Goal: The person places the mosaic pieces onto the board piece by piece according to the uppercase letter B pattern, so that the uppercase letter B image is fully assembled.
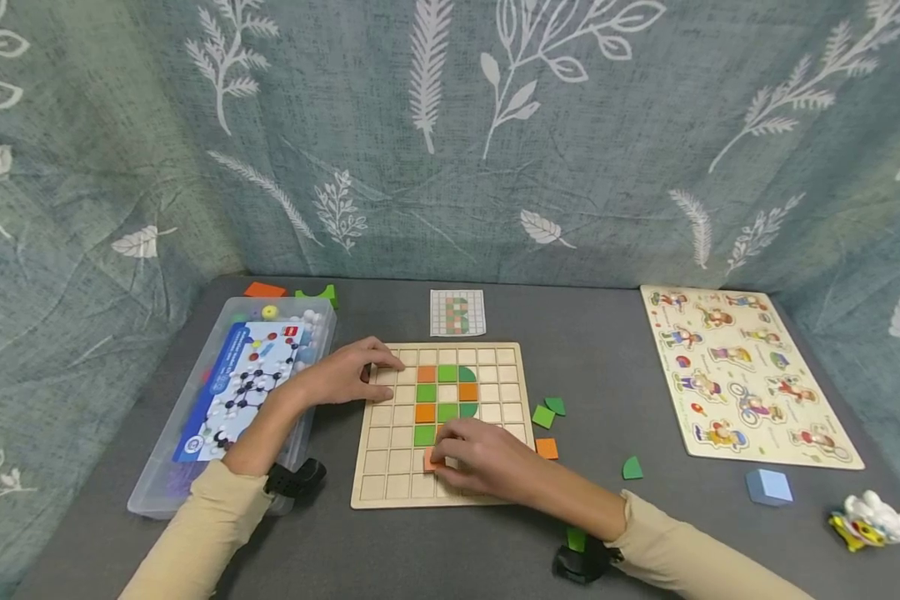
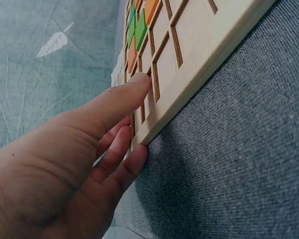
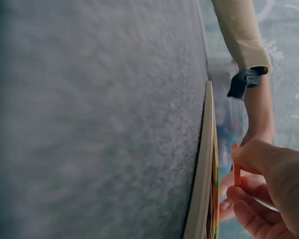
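A wooden grid board [image 1: 499, 392] lies on the dark table with orange and green tiles set in its cells. My right hand [image 1: 487, 457] pinches an orange square tile [image 1: 429, 461] over the board's lower middle; in the right wrist view, the tile [image 3: 236, 169] stands edge-on between thumb and fingers, just off the surface. My left hand [image 1: 342, 375] rests at the board's left edge, fingers loosely extended. The left wrist view has its thumb [image 2: 139, 79] on the grid and other fingers by the edge. Behind the board lies a small pattern card [image 1: 457, 328].
Loose tiles lie right of the board, including an orange square [image 1: 547, 448] and a green quarter circle [image 1: 632, 468]. A clear plastic box [image 1: 157, 492] stands left. Farther right are a picture puzzle board [image 1: 690, 367], a blue cube [image 1: 769, 487] and a small toy figure [image 1: 870, 521].
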